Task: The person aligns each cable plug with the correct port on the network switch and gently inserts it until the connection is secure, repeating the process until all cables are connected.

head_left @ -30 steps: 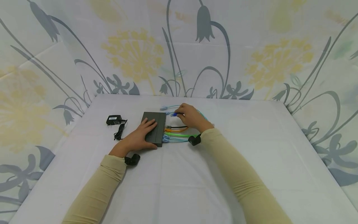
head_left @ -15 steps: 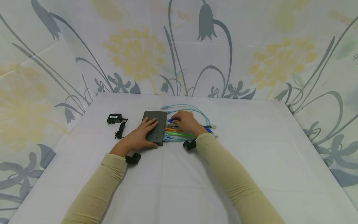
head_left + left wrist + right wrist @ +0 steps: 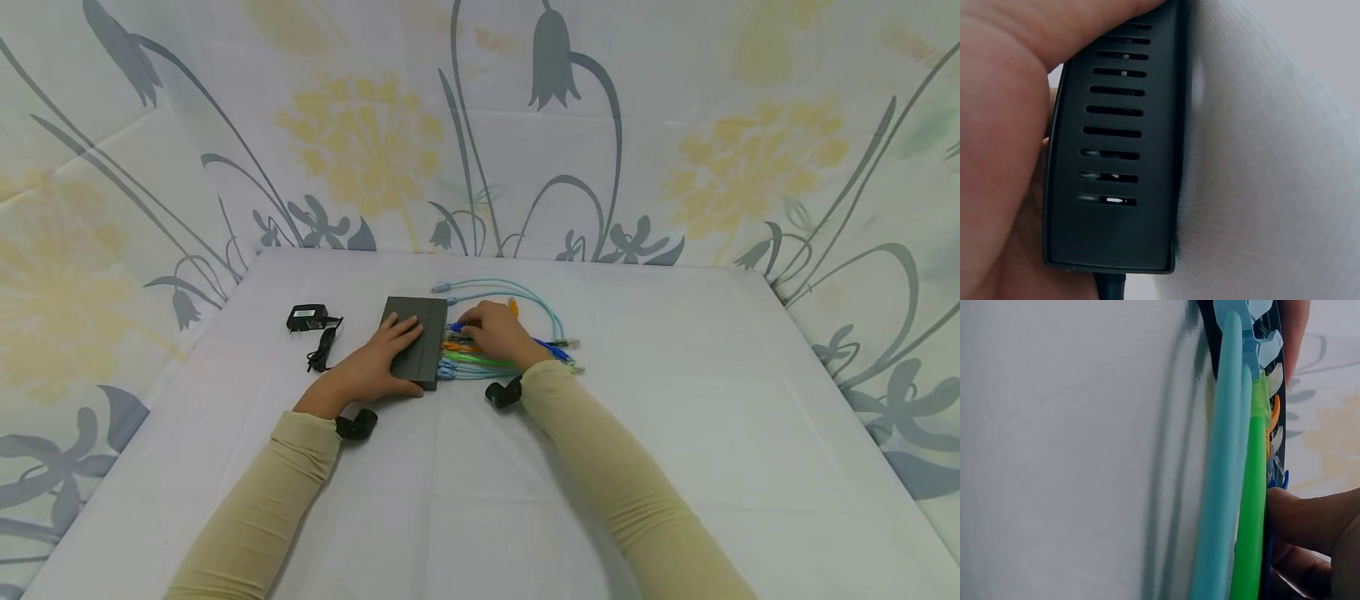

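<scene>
A dark grey network switch (image 3: 416, 342) lies flat, its row of ports facing right. My left hand (image 3: 371, 362) rests on it, fingers spread straight over the top and thumb along the near side; the left wrist view shows the vented side panel (image 3: 1113, 131). My right hand (image 3: 498, 333) pinches a blue cable plug (image 3: 456, 327) at the port side, its tip hidden; in the right wrist view the thumb (image 3: 1307, 519) sits right behind its blue clip (image 3: 1282, 482). Nearer me, light-blue cables (image 3: 1222, 456), a green cable (image 3: 1250, 500) and orange ones (image 3: 461, 347) are plugged in.
A black power adapter (image 3: 306, 317) with a bundled black cord (image 3: 322, 350) lies left of the switch. Beyond my right hand, a light-blue cable (image 3: 540, 300) loops, a loose light-blue plug (image 3: 440, 287) at its far end. Loose cable ends (image 3: 567, 342) lie right of that hand.
My right hand has brought the blue plug toward me, from beside the switch's far corner to the ports beyond the orange cables. My left hand has stayed on the switch.
</scene>
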Demonstrator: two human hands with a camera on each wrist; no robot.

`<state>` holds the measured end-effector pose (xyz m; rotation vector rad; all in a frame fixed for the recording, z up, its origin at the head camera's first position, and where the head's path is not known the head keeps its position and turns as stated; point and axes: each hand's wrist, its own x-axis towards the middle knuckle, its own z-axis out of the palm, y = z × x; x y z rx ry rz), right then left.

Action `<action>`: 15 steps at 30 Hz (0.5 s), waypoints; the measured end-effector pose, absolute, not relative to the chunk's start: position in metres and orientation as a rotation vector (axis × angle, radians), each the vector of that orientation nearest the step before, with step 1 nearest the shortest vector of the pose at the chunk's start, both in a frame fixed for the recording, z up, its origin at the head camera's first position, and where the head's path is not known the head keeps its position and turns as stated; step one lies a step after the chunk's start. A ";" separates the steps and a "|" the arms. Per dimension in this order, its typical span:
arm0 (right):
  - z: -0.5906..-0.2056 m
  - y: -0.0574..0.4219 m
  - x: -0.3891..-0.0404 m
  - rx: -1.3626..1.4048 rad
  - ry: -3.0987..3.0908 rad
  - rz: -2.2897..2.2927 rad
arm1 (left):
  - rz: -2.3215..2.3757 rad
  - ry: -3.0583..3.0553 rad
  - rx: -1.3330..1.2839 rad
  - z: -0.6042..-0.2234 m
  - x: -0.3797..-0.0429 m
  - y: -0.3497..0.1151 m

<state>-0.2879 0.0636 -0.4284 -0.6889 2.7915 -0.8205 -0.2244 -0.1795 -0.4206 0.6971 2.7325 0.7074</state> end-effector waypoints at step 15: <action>-0.431 0.062 -0.288 -0.663 2.797 -0.843 | 0.706 2.731 0.682 -0.420 -0.224 -0.179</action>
